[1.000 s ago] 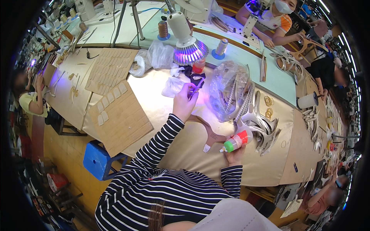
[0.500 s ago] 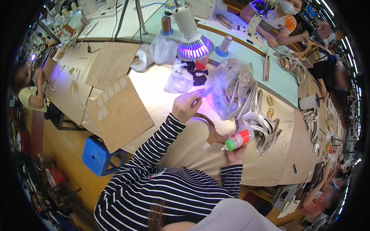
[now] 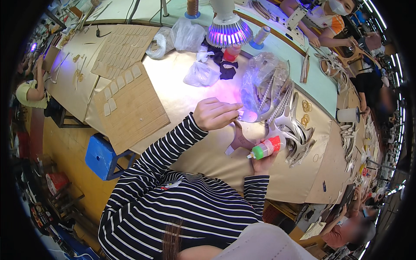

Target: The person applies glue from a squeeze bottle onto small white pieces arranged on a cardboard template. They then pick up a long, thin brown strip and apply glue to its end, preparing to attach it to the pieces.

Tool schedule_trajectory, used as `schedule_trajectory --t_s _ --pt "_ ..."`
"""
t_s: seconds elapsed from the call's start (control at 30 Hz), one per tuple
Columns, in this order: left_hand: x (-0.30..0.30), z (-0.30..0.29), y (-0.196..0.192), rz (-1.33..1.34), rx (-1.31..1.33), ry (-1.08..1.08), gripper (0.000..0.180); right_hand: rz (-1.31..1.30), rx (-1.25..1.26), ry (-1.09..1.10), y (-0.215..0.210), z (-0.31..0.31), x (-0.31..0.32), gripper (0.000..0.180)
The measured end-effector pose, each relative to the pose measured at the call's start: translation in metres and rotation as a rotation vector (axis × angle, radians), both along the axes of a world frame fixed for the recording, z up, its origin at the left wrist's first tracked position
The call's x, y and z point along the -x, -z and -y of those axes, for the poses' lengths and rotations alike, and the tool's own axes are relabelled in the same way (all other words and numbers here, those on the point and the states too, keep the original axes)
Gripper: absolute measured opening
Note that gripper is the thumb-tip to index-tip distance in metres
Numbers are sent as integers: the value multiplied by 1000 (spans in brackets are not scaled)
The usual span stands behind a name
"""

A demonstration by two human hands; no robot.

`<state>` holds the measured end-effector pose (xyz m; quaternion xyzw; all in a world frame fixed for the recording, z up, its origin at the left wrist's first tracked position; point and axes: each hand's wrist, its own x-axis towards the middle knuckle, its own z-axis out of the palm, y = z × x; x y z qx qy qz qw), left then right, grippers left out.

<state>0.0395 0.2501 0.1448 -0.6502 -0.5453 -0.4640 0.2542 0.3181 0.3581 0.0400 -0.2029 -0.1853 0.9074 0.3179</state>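
My left hand (image 3: 218, 114) is closed in a pinch, its fingertips at a pale rounded tab (image 3: 248, 116) that glows pinkish under the lamp. Just below the tab is a curved brown leather piece (image 3: 241, 139) with a whitish end; whether the two touch, I cannot tell. In my right hand (image 3: 264, 164) lies a squeeze bottle (image 3: 267, 148) with a green top and a red band, tilted with its nozzle to the left. The right fingers are partly hidden behind the bottle, close to the brown piece.
A lamp (image 3: 229, 32) hangs over the table. Cardboard sheets (image 3: 134, 115) with pale tabs lie at left. Plastic bags (image 3: 202, 74), a clear bag of straps (image 3: 264, 80), grey strap pieces (image 3: 294, 136) and rubber bands (image 3: 306, 112) lie around. A co-worker sits across.
My left hand has come down and turned, its fingertips now pointing right at the pale tab. The bottle stays in my right hand. My view has shifted, moving the table upward in the picture.
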Motion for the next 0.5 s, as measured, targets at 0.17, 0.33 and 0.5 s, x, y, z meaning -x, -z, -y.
schedule_trajectory --t_s 0.17,0.33,0.5 --pt "-1 3 7 156 16 22 19 9 20 17 -3 1 0 72" --pt "2 3 14 1096 162 173 19 -48 9 -24 -4 0 2 72" --pt "20 -1 15 1727 133 288 22 11 25 23 -4 1 0 73"
